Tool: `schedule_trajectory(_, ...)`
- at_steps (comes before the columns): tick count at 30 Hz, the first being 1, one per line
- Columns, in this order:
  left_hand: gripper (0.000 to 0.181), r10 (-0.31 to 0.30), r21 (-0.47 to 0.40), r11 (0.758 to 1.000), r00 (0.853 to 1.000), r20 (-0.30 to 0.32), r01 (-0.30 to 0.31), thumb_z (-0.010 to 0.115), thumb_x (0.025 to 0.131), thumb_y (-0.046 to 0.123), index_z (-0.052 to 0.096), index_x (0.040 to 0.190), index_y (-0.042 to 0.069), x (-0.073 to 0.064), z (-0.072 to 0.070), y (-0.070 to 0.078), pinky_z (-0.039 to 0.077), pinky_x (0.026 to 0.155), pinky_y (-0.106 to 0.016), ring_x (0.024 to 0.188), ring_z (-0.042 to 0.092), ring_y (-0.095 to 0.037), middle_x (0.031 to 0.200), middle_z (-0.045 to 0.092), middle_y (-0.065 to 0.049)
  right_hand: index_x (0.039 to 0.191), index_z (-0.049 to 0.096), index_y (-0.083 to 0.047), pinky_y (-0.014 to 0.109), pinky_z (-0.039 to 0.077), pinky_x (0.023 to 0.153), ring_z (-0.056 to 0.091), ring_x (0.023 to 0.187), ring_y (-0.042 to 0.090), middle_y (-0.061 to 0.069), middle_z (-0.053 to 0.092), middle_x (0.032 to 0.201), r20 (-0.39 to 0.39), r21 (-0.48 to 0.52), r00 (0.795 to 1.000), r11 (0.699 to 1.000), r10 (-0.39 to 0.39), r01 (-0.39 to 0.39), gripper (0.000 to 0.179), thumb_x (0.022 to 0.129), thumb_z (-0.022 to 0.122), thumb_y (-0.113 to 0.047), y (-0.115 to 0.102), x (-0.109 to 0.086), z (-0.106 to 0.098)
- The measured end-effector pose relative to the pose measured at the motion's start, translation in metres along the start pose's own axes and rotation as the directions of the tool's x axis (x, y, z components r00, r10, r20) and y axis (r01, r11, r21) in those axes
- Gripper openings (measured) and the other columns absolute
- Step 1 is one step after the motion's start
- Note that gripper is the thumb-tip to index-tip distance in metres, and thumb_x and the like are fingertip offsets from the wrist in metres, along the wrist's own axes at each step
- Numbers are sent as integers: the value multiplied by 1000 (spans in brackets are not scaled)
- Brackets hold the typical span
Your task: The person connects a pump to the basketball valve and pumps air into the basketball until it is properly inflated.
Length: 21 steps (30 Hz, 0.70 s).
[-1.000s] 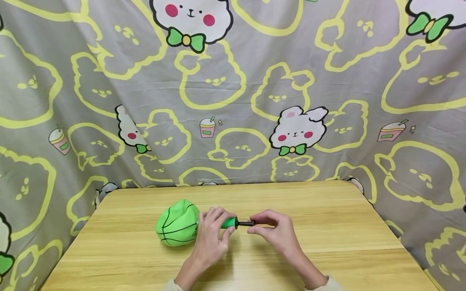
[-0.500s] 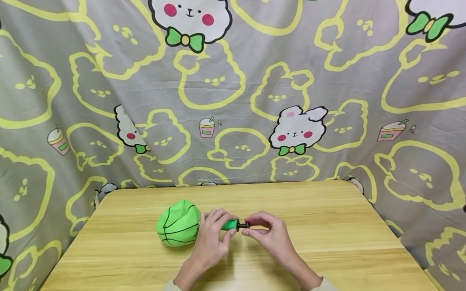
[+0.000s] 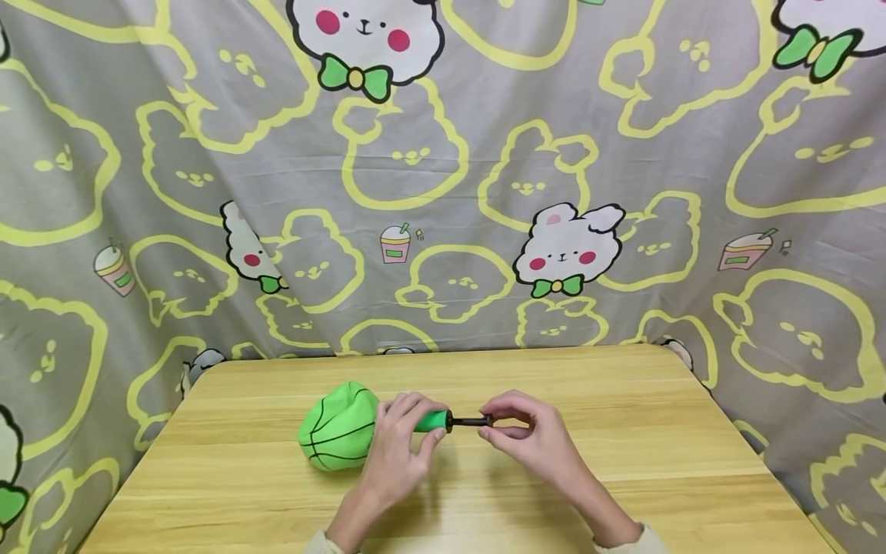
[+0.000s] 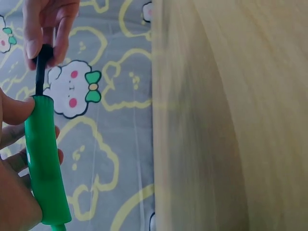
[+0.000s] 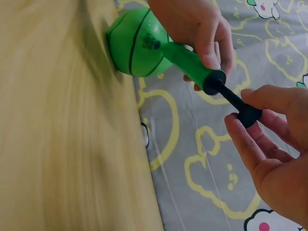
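A partly deflated green ball [image 3: 338,428] with black lines sits on the table, a dent in its top. Its valve side faces the green hand pump [image 5: 192,65], whose tip meets the ball in the right wrist view. My left hand [image 3: 401,446] grips the pump's green barrel [image 4: 45,159], thumb near the rod end. The black plunger rod [image 3: 471,422] stands drawn out of the barrel. My right hand [image 3: 533,435] pinches the round black knob [image 5: 250,115] at the rod's end between thumb and fingers.
The wooden table [image 3: 623,477] stretches around the hands, its far edge close behind the ball. A grey curtain [image 3: 443,169] with yellow cartoon outlines hangs behind and along both sides.
The right hand pushed the plunger leftward into the barrel, then drew it back out to the right, a little farther than at first. Left hand and ball stay nearly in place.
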<state>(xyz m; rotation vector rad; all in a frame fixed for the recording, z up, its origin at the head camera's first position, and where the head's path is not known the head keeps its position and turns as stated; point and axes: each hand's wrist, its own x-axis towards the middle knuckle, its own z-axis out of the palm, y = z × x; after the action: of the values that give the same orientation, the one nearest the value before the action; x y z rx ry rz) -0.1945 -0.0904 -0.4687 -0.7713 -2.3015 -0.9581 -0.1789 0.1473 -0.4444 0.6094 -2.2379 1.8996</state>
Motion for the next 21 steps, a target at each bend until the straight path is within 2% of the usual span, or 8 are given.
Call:
schedule_trajectory(13, 24, 3, 12, 1000, 998, -60, -3, 77, 85, 16, 72, 109, 18, 6, -10, -8, 35, 91, -45, 98, 58, -12, 103, 67, 9, 104, 72, -2, 37, 59, 81, 72, 97, 19, 17, 69, 105, -4, 13, 1000, 1000, -2, 2, 23, 84, 80, 4, -6, 2, -35)
schedule_trajectory(21, 23, 4, 0, 1000, 998, -66, -4, 76, 85, 15, 72, 108, 19, 5, -11, -10, 34, 90, -44, 98, 58, -12, 103, 67, 9, 108, 73, -1, 39, 59, 82, 72, 101, 23, 26, 66, 112, 50, 49, 999, 999, -19, 16, 26, 83, 82, 2, -7, 2, -43)
